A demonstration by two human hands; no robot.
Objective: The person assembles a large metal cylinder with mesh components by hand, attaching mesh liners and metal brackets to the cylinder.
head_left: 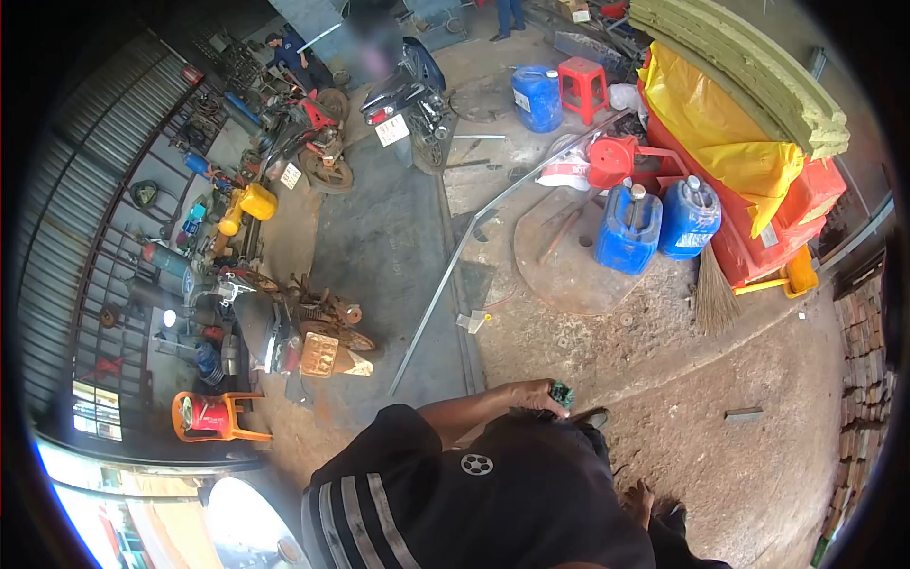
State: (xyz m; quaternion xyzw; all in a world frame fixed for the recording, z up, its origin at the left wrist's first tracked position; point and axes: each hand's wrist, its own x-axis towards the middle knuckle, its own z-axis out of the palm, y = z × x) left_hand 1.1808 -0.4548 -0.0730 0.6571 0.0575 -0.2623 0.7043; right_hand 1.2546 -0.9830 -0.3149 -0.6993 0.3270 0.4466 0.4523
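My left arm comes out of a dark sleeve with grey stripes and reaches across the front of my black shirt. My left hand point(534, 395) is closed around a small green object point(561, 394), held just above the dirt floor at lower centre. My right hand does not show; my body hides that side. A brown shape point(640, 500) at the shirt's lower right edge looks like a foot in a dark sandal.
Two blue jerrycans point(628, 228), a red funnel point(611, 159) and a broom point(713, 296) stand by red crates under yellow sheeting point(735, 142). A long metal strip point(445, 275) lies across the floor. Motorcycles point(408, 100), a stripped bike frame point(303, 332) and an orange stool point(213, 415) are on the left. A person point(289, 59) works far back.
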